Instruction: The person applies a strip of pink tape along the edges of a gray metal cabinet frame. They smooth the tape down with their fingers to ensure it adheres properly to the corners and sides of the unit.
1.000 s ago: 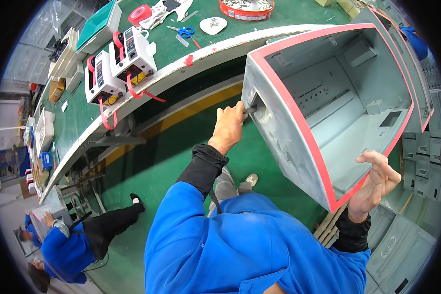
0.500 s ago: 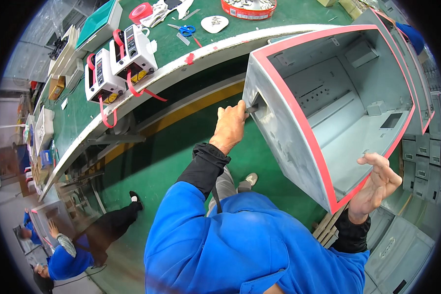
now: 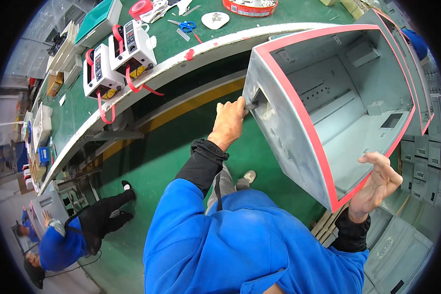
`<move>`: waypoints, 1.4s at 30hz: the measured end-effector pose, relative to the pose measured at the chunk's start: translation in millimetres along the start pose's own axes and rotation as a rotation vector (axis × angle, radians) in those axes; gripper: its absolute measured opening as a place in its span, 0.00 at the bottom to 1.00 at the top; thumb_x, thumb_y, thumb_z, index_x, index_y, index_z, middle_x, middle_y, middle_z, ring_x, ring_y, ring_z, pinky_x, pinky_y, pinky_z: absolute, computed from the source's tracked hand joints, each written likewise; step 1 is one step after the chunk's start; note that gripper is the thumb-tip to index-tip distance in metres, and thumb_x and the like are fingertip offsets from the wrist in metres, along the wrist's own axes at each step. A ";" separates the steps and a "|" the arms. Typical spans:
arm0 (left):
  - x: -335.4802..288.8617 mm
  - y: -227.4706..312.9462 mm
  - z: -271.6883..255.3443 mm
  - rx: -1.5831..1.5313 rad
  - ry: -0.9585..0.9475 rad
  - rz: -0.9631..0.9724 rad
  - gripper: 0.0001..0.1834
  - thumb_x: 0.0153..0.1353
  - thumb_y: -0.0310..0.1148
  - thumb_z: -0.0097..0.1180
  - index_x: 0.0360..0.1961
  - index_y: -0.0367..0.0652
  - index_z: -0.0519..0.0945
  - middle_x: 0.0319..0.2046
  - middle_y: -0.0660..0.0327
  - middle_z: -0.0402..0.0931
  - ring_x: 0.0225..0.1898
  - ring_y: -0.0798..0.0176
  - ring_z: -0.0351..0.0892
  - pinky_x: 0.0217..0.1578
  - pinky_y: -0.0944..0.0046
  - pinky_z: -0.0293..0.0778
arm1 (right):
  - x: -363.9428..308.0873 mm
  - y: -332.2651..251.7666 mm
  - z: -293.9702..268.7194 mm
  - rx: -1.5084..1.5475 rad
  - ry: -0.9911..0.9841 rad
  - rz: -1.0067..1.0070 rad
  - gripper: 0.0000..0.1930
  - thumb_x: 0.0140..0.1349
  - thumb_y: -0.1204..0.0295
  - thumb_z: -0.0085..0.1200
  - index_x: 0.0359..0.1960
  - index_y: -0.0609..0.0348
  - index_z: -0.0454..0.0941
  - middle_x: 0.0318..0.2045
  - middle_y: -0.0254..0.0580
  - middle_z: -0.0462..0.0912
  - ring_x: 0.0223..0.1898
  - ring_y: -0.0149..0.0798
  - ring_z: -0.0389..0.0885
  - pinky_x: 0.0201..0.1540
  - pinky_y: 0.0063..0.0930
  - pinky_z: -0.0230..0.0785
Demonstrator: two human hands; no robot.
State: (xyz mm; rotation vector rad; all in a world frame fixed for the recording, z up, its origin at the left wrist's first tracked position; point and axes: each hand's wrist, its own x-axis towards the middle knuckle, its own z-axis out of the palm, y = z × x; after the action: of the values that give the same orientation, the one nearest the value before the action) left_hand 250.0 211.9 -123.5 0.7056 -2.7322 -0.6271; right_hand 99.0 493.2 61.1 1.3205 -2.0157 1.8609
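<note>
A large grey metal box (image 3: pixel 294 147), its open face rimmed with red tape, is tilted in front of me on the right. On its left side is a rectangular cutout (image 3: pixel 262 104). My left hand (image 3: pixel 228 122) is closed around a short, flat, dark tool (image 3: pixel 252 105), whose tip reaches into this cutout; most of the tool is hidden in my fist, so its kind cannot be made out. At the near right corner of the box, my right hand (image 3: pixel 376 188) grips the lower taped edge, fingers bent over the rim and palm partly showing.
A green workbench (image 3: pixel 176 51) curves across the far side, bearing two white tape dispensers (image 3: pixel 132 46), blue scissors (image 3: pixel 186 26) and a red tub (image 3: pixel 250 7). More grey boxes (image 3: pixel 421 166) stand at right. A person in blue (image 3: pixel 66 247) works at lower left.
My left hand and the tool have shifted very slightly left and down at the cutout. The right hand stays on the rim. At lower left, the other person has moved a little left.
</note>
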 end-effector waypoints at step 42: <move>5.1 -6.5 4.6 -0.113 -0.076 -0.096 0.06 0.66 0.30 0.47 0.37 0.42 0.64 0.24 0.51 0.77 0.32 0.44 0.77 0.37 0.48 0.60 | -1.1 5.1 -4.8 0.029 -0.010 -0.032 0.17 0.60 0.66 0.35 0.47 0.63 0.59 0.40 0.65 0.77 0.35 0.48 0.76 0.47 0.47 0.66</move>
State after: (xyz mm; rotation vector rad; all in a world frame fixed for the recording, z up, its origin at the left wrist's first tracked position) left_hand 246.7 205.8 -129.9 0.8043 -2.7187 -0.8391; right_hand 94.2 497.1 57.8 1.3633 -1.9672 1.8808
